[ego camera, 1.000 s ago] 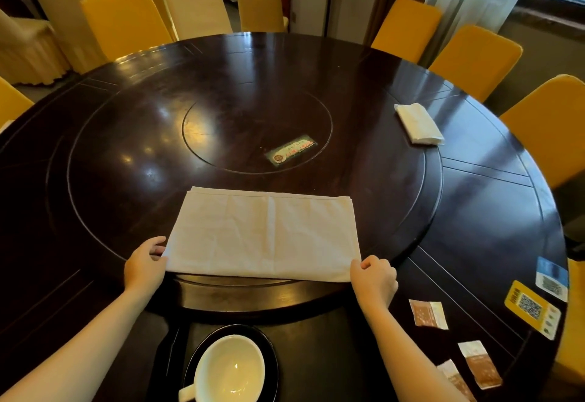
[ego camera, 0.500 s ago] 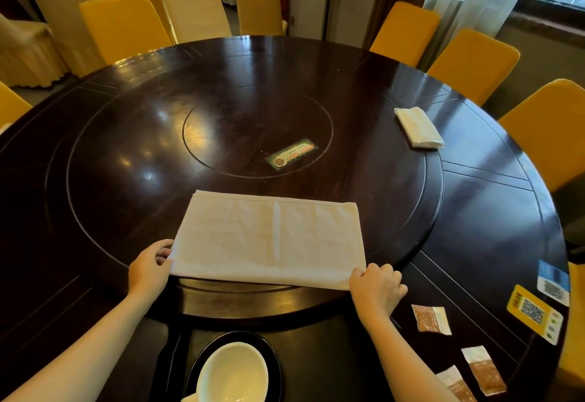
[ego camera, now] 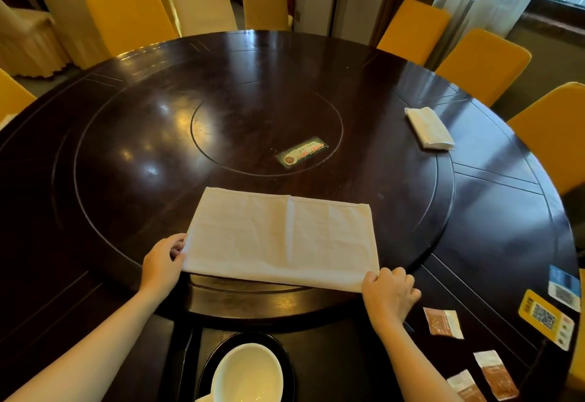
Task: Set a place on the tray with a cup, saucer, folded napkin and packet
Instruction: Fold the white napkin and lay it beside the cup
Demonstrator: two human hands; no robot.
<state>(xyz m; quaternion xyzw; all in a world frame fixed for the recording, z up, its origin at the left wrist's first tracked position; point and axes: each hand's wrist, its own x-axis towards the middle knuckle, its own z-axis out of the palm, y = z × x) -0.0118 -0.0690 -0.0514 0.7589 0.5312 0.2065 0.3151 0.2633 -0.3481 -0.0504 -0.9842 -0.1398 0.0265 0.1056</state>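
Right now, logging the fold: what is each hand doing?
Left hand: closed on the napkin's near left corner.
Right hand: closed on its near right corner.

1. Single head-worn wide-angle view, set above the near rim of the round table (ego camera: pixel 493 211), facing 12 o'clock and downward.
2. Close range: forearms enter from 6 o'clock; chairs (ego camera: pixel 129 18) curve from 9 to 3 o'clock.

A cream napkin (ego camera: pixel 281 238) lies on the dark brown table (ego camera: pixel 126 135); the cup (ego camera: pixel 247 373) is white, its saucer (ego camera: pixel 285 355) black.
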